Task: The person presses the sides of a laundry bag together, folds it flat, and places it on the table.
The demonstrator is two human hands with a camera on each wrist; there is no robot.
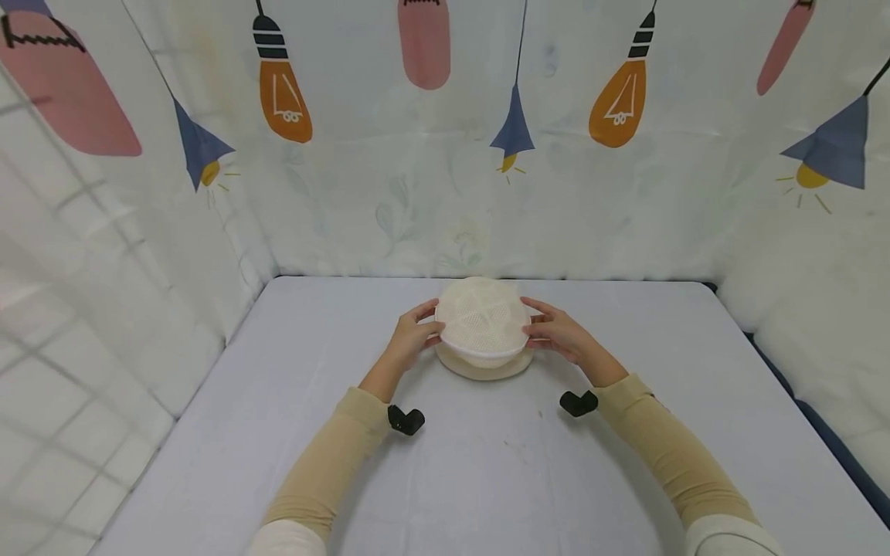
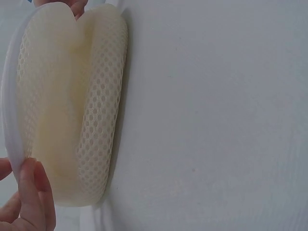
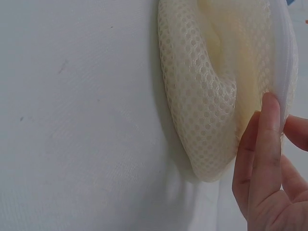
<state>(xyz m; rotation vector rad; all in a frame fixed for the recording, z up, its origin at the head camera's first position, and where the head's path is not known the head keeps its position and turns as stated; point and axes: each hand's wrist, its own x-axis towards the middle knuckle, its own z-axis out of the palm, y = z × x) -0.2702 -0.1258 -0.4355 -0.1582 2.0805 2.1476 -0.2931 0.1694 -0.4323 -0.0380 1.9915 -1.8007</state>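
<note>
A round cream mesh laundry bag (image 1: 483, 313) with a white band along its upper rim sits toward the far side of the table. Its lower part rests on the tabletop and bulges out below the band. At its left side my left hand (image 1: 410, 337) pinches the white-banded edge (image 2: 10, 96) between thumb and fingers. Opposite, my right hand (image 1: 562, 337) pinches the same rim. From the wrist views, the honeycomb mesh wall (image 3: 202, 101) appears folded and slack beneath the raised edge. What lies inside the bag cannot be made out.
A white-covered table (image 1: 480, 479) stretches around the bag. Behind it hangs a pale curtain (image 1: 389, 170) printed with lamps and bulbs. Black pieces (image 1: 406, 420) stick out at both wrists over tan sleeves (image 1: 334, 455).
</note>
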